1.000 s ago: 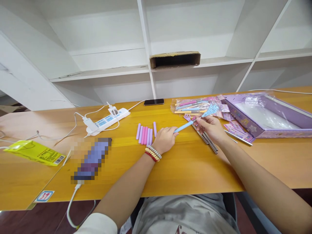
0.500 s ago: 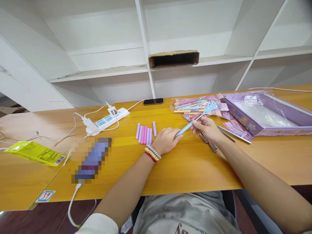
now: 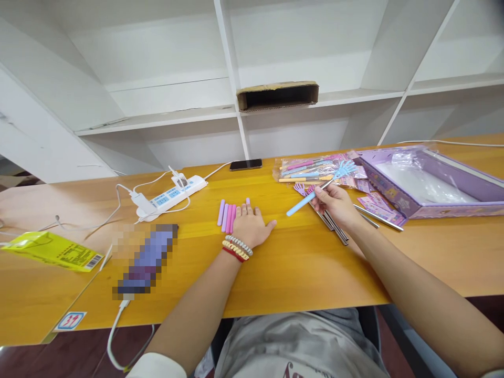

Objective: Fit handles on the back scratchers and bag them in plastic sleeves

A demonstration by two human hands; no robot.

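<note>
Your right hand (image 3: 334, 203) grips a blue back scratcher (image 3: 301, 204) near metal rods (image 3: 339, 234); your left hand (image 3: 252, 224) spreads, palm down and loose, over pink and purple sticks (image 3: 229, 218).

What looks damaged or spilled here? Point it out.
The cardboard box on the shelf: its upper edge looks ragged, perhaps torn. Nothing looks spilled, and the blue stick in the right hand looks intact where it shows.

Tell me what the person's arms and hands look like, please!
The left hand and right hand are bare, with no gloves. The left wrist wears a coiled grey band, a coiled cream band and a red band. A white sleeve shows on the left arm; no sleeve shows on the right arm.
</note>
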